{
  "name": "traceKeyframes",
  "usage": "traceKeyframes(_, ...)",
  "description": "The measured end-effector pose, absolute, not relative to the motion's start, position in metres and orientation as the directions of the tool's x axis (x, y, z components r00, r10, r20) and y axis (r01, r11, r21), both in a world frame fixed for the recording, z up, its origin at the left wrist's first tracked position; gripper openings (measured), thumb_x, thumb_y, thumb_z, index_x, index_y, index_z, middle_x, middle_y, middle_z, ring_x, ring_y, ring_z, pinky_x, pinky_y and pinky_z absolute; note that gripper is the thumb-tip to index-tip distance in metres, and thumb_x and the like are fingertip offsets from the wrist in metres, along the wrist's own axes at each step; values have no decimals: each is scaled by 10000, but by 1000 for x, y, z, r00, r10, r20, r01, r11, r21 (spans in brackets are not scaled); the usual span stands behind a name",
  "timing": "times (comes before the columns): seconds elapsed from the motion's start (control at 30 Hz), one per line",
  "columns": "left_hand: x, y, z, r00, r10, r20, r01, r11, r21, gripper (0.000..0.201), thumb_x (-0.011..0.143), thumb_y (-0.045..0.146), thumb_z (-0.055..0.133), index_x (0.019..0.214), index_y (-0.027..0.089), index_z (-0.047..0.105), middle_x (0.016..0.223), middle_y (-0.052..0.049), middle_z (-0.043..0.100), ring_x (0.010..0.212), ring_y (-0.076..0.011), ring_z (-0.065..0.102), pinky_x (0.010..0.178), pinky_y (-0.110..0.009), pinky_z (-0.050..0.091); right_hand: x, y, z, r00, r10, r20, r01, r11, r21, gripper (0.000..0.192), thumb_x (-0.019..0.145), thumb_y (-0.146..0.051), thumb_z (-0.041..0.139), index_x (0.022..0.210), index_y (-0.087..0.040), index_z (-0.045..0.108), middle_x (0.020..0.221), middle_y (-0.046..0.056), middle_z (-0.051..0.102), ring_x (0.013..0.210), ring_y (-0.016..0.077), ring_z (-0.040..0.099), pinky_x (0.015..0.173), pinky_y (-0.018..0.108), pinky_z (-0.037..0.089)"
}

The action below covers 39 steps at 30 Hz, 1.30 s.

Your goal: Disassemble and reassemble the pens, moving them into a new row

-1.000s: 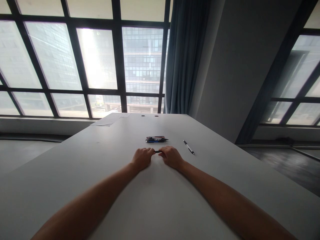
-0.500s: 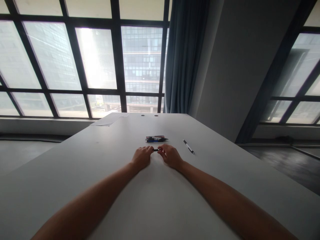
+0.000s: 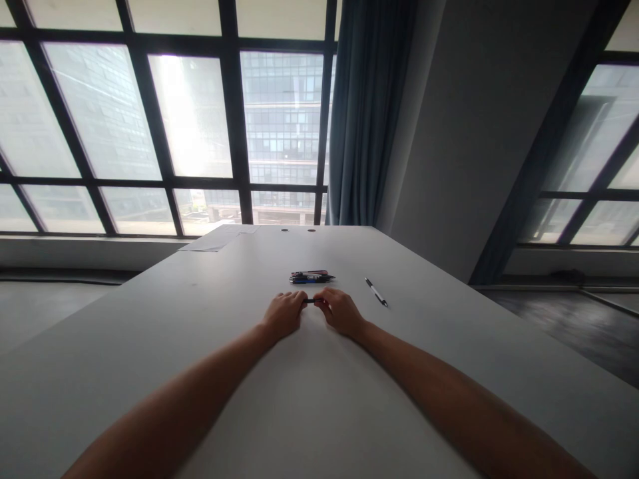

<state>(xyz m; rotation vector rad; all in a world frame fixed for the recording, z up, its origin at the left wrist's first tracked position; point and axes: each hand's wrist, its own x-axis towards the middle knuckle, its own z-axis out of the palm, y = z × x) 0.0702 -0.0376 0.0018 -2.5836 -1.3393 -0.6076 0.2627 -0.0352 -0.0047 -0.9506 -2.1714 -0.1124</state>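
Note:
Between my two hands is a dark pen (image 3: 310,301), held level just above or on the white table; most of it is covered by fingers. My left hand (image 3: 284,313) pinches its left end, and my right hand (image 3: 342,311) pinches the right end between thumb and fingers. Just beyond the hands lies a small pile of several pens (image 3: 310,277), dark with white, blue and reddish parts. A single white and black pen (image 3: 376,292) rests apart from the pile, slanting, to the right of my right hand.
The long white table (image 3: 239,392) stretches away toward the window. Paper sheets (image 3: 202,246) lie at its far left edge, and two dark round spots (image 3: 311,231) mark the far end. A blue curtain (image 3: 357,133) and a grey pillar (image 3: 479,133) stand behind.
The right fingers have shifted slightly along the held pen, and less of its bright part shows between the hands. The pile and the lone pen have not moved.

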Motion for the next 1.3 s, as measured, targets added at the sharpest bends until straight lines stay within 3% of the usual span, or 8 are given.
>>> traceKeyframes(0.27, 68, -35, -3, 581, 646, 495, 642, -738, 209, 165, 937, 249, 401, 1045, 206, 519, 975, -66, 666, 899, -194, 625, 771, -307, 470, 261, -39, -5, -495, 518, 697, 578, 796, -181, 155, 922, -306, 499, 953, -172, 571, 868, 54, 632, 688, 143, 556, 680, 254, 408)
traceKeyframes(0.4, 68, -34, -5, 546, 666, 508, 631, -726, 273, 175, 941, 239, 379, 1026, 199, 527, 958, -77, 662, 848, -192, 623, 724, -301, 473, 260, -41, -2, -452, 594, 665, 660, 725, -200, 288, 958, -408, 434, 905, -172, 589, 765, 38, 628, 651, 143, 548, 657, 252, 379)
traceKeyframes(0.53, 68, -32, -6, 527, 685, 504, 653, -705, 276, 174, 945, 263, 376, 1007, 202, 527, 934, -73, 651, 838, -189, 614, 724, -299, 470, 260, -39, -3, -450, 642, 621, 716, 675, -180, 325, 979, -349, 388, 808, -177, 604, 761, 52, 646, 692, 162, 571, 650, 253, 369)
traceKeyframes(0.67, 68, -34, -6, 517, 685, 513, 658, -701, 274, 180, 943, 257, 364, 1011, 198, 519, 933, -77, 646, 830, -189, 609, 714, -297, 466, 259, -39, -5, -455, 603, 655, 685, 707, -176, 185, 940, -291, 461, 977, -171, 597, 887, 62, 667, 736, 164, 586, 698, 260, 391)
traceKeyframes(0.77, 69, -37, -4, 503, 690, 521, 675, -690, 262, 196, 944, 280, 355, 1012, 197, 518, 932, -78, 648, 803, -188, 607, 694, -295, 462, 259, -40, -4, -436, 618, 654, 692, 695, -195, 224, 935, -336, 487, 1050, -164, 574, 874, 56, 668, 694, 153, 582, 680, 257, 391)
traceKeyframes(0.93, 69, -39, -2, 503, 695, 514, 701, -676, 229, 190, 929, 300, 378, 1005, 194, 516, 916, -71, 651, 787, -185, 606, 669, -287, 450, 260, -40, -3, -430, 653, 623, 719, 665, -200, 266, 979, -349, 413, 894, -187, 606, 795, 34, 664, 704, 156, 588, 656, 250, 371)
traceKeyframes(1.13, 69, -37, -4, 509, 680, 527, 689, -689, 223, 170, 924, 282, 379, 985, 195, 511, 915, -62, 651, 767, -177, 603, 648, -279, 440, 259, -38, -6, -443, 618, 649, 695, 695, -188, 188, 929, -320, 520, 1036, -171, 561, 916, 53, 663, 691, 148, 573, 677, 256, 380)
traceKeyframes(1.3, 69, -37, -4, 501, 686, 528, 703, -678, 214, 164, 923, 283, 385, 975, 199, 516, 903, -57, 651, 761, -178, 603, 640, -275, 430, 260, -37, -7, -435, 659, 613, 714, 667, -211, 158, 950, -305, 492, 914, -192, 596, 831, 31, 664, 722, 158, 587, 668, 250, 373)
